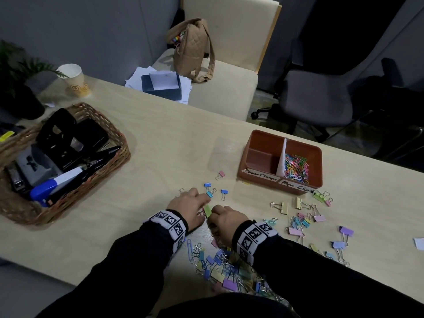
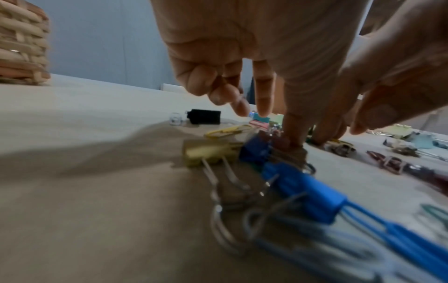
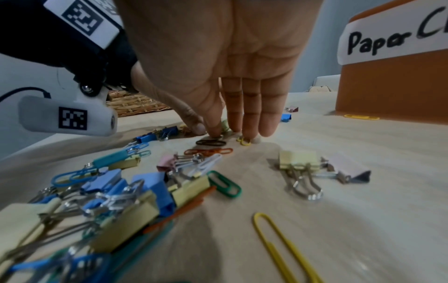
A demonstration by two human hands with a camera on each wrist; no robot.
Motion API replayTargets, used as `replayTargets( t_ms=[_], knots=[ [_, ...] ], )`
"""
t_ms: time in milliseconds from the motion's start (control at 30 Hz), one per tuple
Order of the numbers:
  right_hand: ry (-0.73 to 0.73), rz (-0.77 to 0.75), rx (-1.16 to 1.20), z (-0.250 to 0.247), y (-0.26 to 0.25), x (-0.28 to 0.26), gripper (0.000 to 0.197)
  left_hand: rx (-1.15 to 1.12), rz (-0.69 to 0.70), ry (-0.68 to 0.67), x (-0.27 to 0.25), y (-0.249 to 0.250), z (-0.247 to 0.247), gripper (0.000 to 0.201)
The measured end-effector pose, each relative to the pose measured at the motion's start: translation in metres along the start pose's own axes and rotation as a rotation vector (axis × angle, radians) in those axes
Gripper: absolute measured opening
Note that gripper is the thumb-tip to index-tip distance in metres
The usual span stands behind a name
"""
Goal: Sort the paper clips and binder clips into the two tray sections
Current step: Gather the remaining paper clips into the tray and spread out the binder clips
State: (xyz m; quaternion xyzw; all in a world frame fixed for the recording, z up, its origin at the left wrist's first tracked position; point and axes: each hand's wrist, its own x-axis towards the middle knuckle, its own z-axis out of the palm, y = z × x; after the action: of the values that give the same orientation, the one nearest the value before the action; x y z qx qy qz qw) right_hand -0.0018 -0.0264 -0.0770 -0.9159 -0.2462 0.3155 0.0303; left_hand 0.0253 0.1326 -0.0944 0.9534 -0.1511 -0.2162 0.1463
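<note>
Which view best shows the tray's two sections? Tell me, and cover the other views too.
The head view: the tray is seen from above, one section bare, the other holding paper clips. The right wrist view shows only an outer wall with part of a label. The left wrist view hardly shows it.

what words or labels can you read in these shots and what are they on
"Paper Clamps": handwritten white label on the front of the tray's left section, which looks empty.
"Paper Clip...": white label on the front of the tray's right section, the one holding paper clips; its end is cut off. The right wrist view shows only "Paper Cl".
The black-and-white square code markers on the wristbands carry no readable words.
The paper cup shows a swirl pattern, no text.
</note>
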Motion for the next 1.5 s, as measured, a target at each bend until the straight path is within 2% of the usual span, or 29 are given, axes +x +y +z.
replayTargets(
  t_ms=[100,200,333,467,533,700,733,800,900,1100,1200,1300,1400,1500],
  knots=[
    [-0.009,-0.009,0.01,0.0,0.002,-0.001,0.046,0.039,0.037,-0.021,0.0,0.004,0.0,0.038],
    [0.005,-0.015,0.013,0.003,0.004,-0.004,0.045,0.015,0.029,0.012,0.0,0.005,0.0,0.037],
    [0.039,0.01,0.029,0.007,0.007,-0.012,0.037,-0.126,-0.085,0.133,0.002,-0.006,-0.008,0.034],
    [0.113,0.005,0.005,0.007,0.01,-0.016,0.035,-0.149,-0.154,0.146,0.006,-0.028,-0.017,0.038],
    [0.134,-0.014,-0.012,0.004,0.007,-0.013,0.039,-0.153,-0.185,0.126,0.006,-0.036,-0.018,0.042],
    [0.084,0.023,-0.006,-0.002,0.002,0.001,0.069,-0.151,-0.201,0.155,-0.003,-0.035,-0.018,0.039],
    [0.083,0.039,-0.001,-0.002,0.002,0.004,0.065,-0.145,-0.187,0.156,-0.005,-0.032,-0.017,0.032],
    [0.105,0.05,0.013,-0.003,0.005,0.007,0.044,-0.085,-0.168,0.12,-0.01,-0.026,-0.012,0.017],
    [0.104,0.042,0.042,-0.005,0.008,0.005,0.026,0.004,-0.156,0.057,-0.013,-0.019,-0.002,0.018],
    [0.204,0.173,0.195,-0.002,0.006,0.008,0.022,0.038,-0.14,0.017,-0.008,-0.009,-0.006,0.015],
    [0.253,0.321,0.464,-0.005,0.019,0.003,0.028,-0.053,-0.127,0.031,-0.01,-0.006,-0.009,0.008],
    [0.315,0.403,0.649,-0.012,0.036,-0.005,0.021,-0.137,-0.094,-0.029,-0.013,0.0,-0.006,0.01],
    [0.349,0.472,0.682,-0.016,0.047,-0.011,0.023,-0.179,-0.028,-0.079,-0.013,0.012,-0.002,0.019],
    [0.272,0.519,0.562,-0.017,0.049,-0.015,0.011,-0.112,0.002,-0.093,-0.012,0.026,0.002,0.022]
  ],
)
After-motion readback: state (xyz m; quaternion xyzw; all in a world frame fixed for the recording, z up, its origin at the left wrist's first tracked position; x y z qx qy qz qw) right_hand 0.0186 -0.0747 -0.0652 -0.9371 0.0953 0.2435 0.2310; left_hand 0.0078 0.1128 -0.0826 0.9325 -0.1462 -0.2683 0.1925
